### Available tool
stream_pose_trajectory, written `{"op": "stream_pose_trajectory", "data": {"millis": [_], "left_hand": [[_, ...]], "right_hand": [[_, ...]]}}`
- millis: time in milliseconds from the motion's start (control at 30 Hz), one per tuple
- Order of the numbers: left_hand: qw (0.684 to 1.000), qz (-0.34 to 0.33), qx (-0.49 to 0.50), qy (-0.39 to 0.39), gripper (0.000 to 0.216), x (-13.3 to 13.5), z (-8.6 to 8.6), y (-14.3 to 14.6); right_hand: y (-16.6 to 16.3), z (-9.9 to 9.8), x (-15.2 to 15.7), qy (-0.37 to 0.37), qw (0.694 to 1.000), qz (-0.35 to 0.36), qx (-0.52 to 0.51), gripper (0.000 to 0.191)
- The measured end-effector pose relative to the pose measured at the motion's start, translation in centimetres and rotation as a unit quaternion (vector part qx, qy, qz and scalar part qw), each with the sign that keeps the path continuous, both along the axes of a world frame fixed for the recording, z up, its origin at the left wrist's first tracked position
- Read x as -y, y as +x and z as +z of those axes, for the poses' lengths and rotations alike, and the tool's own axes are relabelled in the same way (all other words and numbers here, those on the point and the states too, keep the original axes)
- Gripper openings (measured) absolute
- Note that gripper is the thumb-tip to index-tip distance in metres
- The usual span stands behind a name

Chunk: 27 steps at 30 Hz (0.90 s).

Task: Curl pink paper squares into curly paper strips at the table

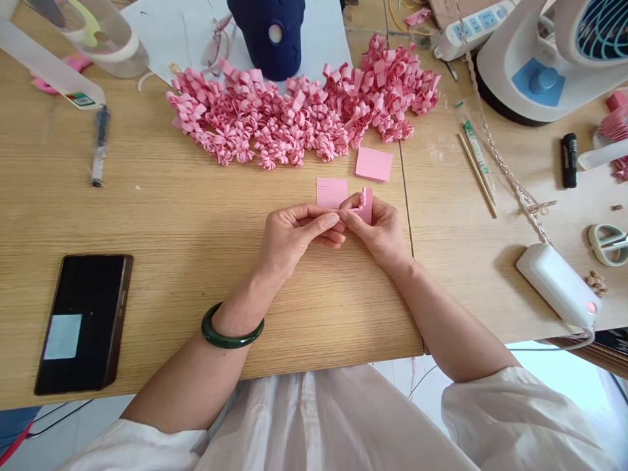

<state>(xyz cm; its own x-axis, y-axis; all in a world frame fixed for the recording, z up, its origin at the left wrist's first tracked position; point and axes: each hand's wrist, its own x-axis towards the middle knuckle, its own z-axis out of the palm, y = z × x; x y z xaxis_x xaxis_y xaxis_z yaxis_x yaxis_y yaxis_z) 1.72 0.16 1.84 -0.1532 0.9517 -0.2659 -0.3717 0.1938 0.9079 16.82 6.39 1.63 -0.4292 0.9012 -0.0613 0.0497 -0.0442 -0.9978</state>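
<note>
My left hand is closed in a pinch, thumb against fingers, at the end of a thin pink paper strip. In my right hand I grip a small piece of pink paper with curled strips along one side. My fingertips almost meet in front of me, and they hide part of the strip. Just beyond my fingers lies a pink paper rectangle with slits cut into it. Further back to the right is a stack of pink paper cards.
A long heap of curled pink paper flowers spans the back. A phone lies at left. On the right are a white fan, wooden sticks, a black marker, scissors and a white adapter box.
</note>
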Motion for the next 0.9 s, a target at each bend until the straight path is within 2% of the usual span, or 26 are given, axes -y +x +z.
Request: {"op": "stream_pose_trajectory", "data": {"millis": [433,900], "left_hand": [[1.000,0.006,-0.021,0.019,0.028,-0.16,-0.16,-0.01],[0.998,0.025,-0.040,0.040,0.021,-0.22,-0.53,-0.09]], "right_hand": [[0.13,-0.42,0.09,-0.003,0.999,0.007,-0.040,0.038],[0.08,-0.85,0.06,0.037,0.998,0.007,-0.040,0.028]]}}
